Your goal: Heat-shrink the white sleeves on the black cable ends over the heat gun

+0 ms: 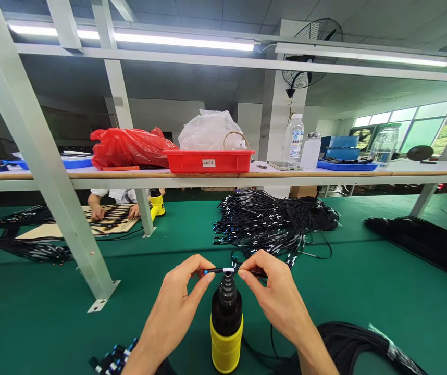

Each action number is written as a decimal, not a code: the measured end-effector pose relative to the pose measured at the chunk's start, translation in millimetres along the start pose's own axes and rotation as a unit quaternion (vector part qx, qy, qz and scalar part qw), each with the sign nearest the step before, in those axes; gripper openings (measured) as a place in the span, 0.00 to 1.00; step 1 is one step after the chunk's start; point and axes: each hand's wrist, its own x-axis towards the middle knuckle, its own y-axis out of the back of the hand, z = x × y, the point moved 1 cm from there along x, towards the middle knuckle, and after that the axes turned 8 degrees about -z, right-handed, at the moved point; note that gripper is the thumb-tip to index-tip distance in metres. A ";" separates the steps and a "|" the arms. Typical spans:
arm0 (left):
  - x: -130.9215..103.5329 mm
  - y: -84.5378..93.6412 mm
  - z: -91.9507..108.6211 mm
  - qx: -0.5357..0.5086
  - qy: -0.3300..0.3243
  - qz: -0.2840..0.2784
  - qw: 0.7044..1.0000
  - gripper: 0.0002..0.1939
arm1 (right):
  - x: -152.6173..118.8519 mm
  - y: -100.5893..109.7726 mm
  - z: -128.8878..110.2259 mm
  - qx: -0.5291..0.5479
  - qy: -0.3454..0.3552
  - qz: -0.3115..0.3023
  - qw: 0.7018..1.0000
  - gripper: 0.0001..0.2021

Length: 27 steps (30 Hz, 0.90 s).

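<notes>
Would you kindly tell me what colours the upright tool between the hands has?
The tool: yellow below, black above; head view.

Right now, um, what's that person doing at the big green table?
They're pinching a thin black cable between their left grip and right grip. Its white band is right at the top of an upright yellow-and-black tool; I can't tell if they touch. A big pile of cables lies behind, on the green table. Over to the left, another person has both hands at a tan board.
</notes>
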 end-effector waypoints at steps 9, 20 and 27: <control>-2.1 -1.7 -5.7 0.003 0.026 -0.007 1.000 0.23 | 0.9 -2.9 -3.8 -0.025 -0.015 -0.048 0.998 0.17; -3.4 -0.3 -2.9 -0.040 0.011 -0.014 0.999 0.18 | 0.0 -4.7 -0.9 0.007 -0.021 -0.027 0.999 0.13; -2.7 -3.1 -4.8 -0.045 0.010 -0.002 0.999 0.22 | -1.8 -2.7 -6.6 -0.012 -0.028 -0.050 0.998 0.19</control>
